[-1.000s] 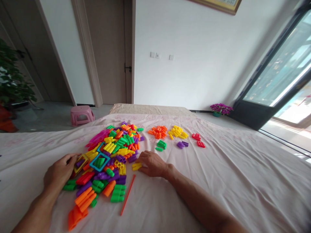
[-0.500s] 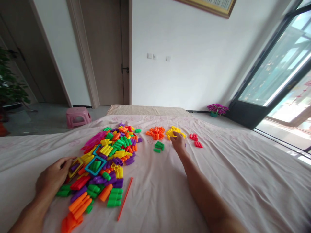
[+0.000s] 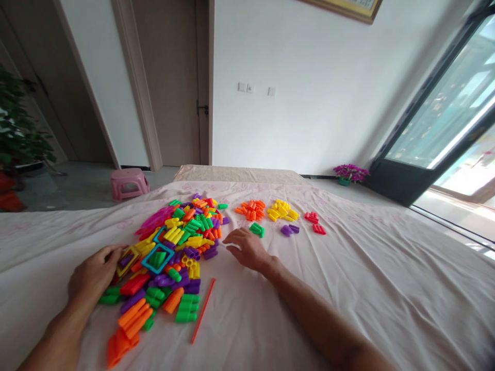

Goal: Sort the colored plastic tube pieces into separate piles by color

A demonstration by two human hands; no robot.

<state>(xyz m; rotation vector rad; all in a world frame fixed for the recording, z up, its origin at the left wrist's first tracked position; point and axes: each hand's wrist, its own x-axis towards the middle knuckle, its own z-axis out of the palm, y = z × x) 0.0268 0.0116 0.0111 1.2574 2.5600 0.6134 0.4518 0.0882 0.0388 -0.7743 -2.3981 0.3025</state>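
Note:
A large mixed pile of plastic building blocks (image 3: pixel 193 239), in green, yellow, purple, orange and red, spreads over the left of the cloth. At its left edge my left hand (image 3: pixel 95 273) has its fingers closed at the edge of a yellow square frame (image 3: pixel 133 251). A blue square frame (image 3: pixel 169 253) lies on the pile nearby. My right hand (image 3: pixel 249 250) hovers just right of the pile, fingers apart and nothing visible in them. Beyond it sit small groups of orange blocks (image 3: pixel 251 210), yellow blocks (image 3: pixel 282 210), green blocks (image 3: pixel 257 230), purple blocks (image 3: pixel 289 230) and red blocks (image 3: pixel 315 221).
A thin orange-red stick (image 3: pixel 203 310) lies right of the pile's near end. Pale patterned cloth (image 3: pixel 332 288) covers the surface, with wrinkles. Beyond it stand a pink stool (image 3: pixel 129 184) and a pot of purple flowers (image 3: pixel 350 174).
My right hand has left the yellow group and come back left toward the big pile. The purple blocks it mostly covered now show. My left hand stays at the yellow frame.

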